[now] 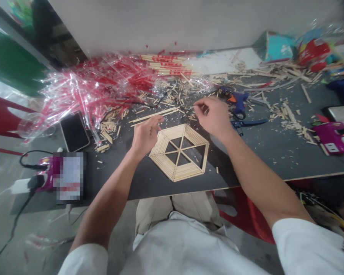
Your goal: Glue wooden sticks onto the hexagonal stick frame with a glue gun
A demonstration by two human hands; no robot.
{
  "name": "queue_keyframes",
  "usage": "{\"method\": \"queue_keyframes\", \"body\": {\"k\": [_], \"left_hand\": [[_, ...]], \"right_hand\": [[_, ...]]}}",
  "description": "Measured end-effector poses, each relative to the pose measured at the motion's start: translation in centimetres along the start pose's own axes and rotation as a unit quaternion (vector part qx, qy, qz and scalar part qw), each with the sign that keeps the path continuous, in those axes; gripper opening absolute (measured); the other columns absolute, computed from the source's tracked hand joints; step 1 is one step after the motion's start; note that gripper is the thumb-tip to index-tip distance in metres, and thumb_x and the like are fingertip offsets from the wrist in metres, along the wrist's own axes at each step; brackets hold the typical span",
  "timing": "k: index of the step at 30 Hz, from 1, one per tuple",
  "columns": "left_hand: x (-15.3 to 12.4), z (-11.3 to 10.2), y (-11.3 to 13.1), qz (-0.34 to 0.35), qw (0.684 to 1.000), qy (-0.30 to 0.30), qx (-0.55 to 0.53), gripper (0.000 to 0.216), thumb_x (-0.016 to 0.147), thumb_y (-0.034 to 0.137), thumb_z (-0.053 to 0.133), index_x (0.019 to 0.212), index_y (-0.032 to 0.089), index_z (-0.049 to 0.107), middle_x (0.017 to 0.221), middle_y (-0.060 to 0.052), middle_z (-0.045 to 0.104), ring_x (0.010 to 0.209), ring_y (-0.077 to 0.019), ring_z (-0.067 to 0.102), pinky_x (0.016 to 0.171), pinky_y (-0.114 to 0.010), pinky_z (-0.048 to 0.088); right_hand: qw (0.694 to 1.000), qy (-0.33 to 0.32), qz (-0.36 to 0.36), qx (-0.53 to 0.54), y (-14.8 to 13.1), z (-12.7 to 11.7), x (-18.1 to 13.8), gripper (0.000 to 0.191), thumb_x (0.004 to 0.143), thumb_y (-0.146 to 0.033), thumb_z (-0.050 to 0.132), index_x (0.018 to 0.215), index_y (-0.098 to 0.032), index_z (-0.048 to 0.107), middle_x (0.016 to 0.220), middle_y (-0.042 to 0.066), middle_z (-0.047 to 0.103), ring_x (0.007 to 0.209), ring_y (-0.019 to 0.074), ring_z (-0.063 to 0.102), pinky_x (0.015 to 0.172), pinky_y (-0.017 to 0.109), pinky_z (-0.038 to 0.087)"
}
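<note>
A flat hexagon of wooden sticks [180,152] with several spokes lies on the dark tabletop [269,152] in front of me. My left hand [145,134] hovers at the hexagon's upper left edge, fingers curled loosely with nothing seen in them. My right hand [212,116] is above the hexagon's upper right, thumb and forefinger pinched on a small thing I cannot make out. Several long loose sticks [156,115] lie just beyond the left hand.
Crumpled clear and red wrappers [88,86] pile up at the back left, with a phone [73,132] beside them. A blue glue gun [237,102] and blue-handled cutters [248,123] lie right of my right hand. Stick offcuts [286,112] litter the right side.
</note>
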State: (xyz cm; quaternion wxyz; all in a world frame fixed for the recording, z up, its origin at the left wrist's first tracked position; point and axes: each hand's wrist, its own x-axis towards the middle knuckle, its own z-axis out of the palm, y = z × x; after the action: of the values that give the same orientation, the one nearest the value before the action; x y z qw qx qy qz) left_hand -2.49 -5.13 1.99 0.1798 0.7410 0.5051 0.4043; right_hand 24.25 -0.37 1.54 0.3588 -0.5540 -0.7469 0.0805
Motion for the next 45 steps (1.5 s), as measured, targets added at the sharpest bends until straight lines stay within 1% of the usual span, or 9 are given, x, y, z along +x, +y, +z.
{"method": "queue_keyframes", "body": {"k": [6,10,14,19,22,26,34,39,45], "left_hand": [[-0.3,0.2,0.8,0.062,0.997,0.048,0.025,0.027,0.101,0.024,0.057,0.105,0.02,0.084,0.086,-0.003,0.084,0.063,-0.0113,0.072,0.068,-0.022,0.058],[-0.3,0.2,0.8,0.079,0.995,0.054,0.036,0.028,0.099,0.022,0.056,0.095,0.02,0.083,0.083,-0.002,0.083,0.056,-0.0089,0.065,0.063,-0.022,0.053],[-0.4,0.4,0.5,0.081,0.995,0.046,0.034,0.027,0.094,0.018,0.055,0.091,0.019,0.082,0.081,-0.002,0.082,0.057,-0.0095,0.066,0.062,-0.021,0.052],[-0.4,0.6,0.2,0.056,0.997,0.005,0.044,0.03,0.094,0.019,0.052,0.095,0.019,0.082,0.086,-0.003,0.084,0.064,-0.012,0.071,0.066,-0.023,0.054],[-0.4,0.5,0.3,0.017,0.998,-0.009,0.058,0.029,0.094,0.022,0.053,0.096,0.02,0.082,0.086,-0.004,0.084,0.064,-0.0133,0.071,0.067,-0.024,0.054],[-0.2,0.3,0.4,-0.024,0.997,-0.014,0.076,0.031,0.094,0.025,0.054,0.099,0.02,0.084,0.089,-0.005,0.085,0.065,-0.015,0.072,0.07,-0.026,0.056],[-0.2,0.7,0.0,-0.037,0.997,0.014,0.06,0.035,0.095,0.02,0.054,0.115,0.021,0.083,0.096,-0.004,0.086,0.069,-0.0144,0.075,0.074,-0.026,0.059],[-0.2,0.7,-0.3,-0.017,0.997,-0.008,0.08,0.034,0.097,0.023,0.057,0.118,0.022,0.084,0.094,-0.004,0.086,0.071,-0.0147,0.075,0.071,-0.026,0.056],[-0.2,0.5,0.0,0.001,0.997,0.003,0.073,0.032,0.1,0.028,0.058,0.119,0.027,0.084,0.091,-0.002,0.085,0.076,-0.0148,0.075,0.076,-0.025,0.057]], "right_hand": [[0.988,-0.092,-0.069,-0.102,0.8,2.1,6.3,0.021,0.093,-0.035,0.071,0.109,-0.021,0.074,0.116,0.015,0.071,0.122,0.0391,0.063,0.115,0.066,0.043],[0.976,-0.111,-0.014,-0.187,2.3,3.8,10.5,0.024,0.095,-0.031,0.067,0.113,-0.017,0.072,0.122,0.019,0.071,0.128,0.0389,0.059,0.118,0.064,0.037],[0.972,-0.133,0.039,-0.192,4.2,4.9,11.5,0.033,0.102,-0.043,0.057,0.111,-0.015,0.072,0.125,0.022,0.072,0.128,0.0393,0.06,0.114,0.065,0.036],[0.977,-0.128,0.032,-0.167,5.9,5.7,11.1,0.038,0.101,-0.053,0.053,0.097,-0.02,0.07,0.117,0.024,0.074,0.125,0.0409,0.058,0.11,0.066,0.041],[0.986,-0.078,0.0,-0.148,6.3,5.5,11.1,0.044,0.1,-0.062,0.054,0.084,-0.023,0.066,0.102,0.022,0.075,0.114,0.0382,0.062,0.108,0.067,0.043],[0.994,-0.01,-0.033,-0.102,5.6,3.8,10.1,0.055,0.103,-0.071,0.044,0.085,-0.025,0.066,0.096,0.016,0.076,0.101,0.0311,0.067,0.108,0.062,0.047],[0.999,0.008,-0.044,0.005,1.1,-0.8,2.5,0.03,0.101,-0.053,0.058,0.104,-0.027,0.074,0.104,0.01,0.079,0.095,0.0322,0.074,0.086,0.054,0.061],[0.999,0.007,-0.026,0.03,0.0,-0.6,0.2,0.017,0.098,-0.036,0.06,0.105,-0.026,0.072,0.102,0.007,0.078,0.083,0.0248,0.072,0.083,0.045,0.061],[1.0,-0.001,-0.004,0.02,-0.1,0.4,-0.5,0.02,0.101,-0.038,0.054,0.111,-0.029,0.07,0.105,0.009,0.077,0.084,0.0257,0.072,0.087,0.047,0.06]]}}
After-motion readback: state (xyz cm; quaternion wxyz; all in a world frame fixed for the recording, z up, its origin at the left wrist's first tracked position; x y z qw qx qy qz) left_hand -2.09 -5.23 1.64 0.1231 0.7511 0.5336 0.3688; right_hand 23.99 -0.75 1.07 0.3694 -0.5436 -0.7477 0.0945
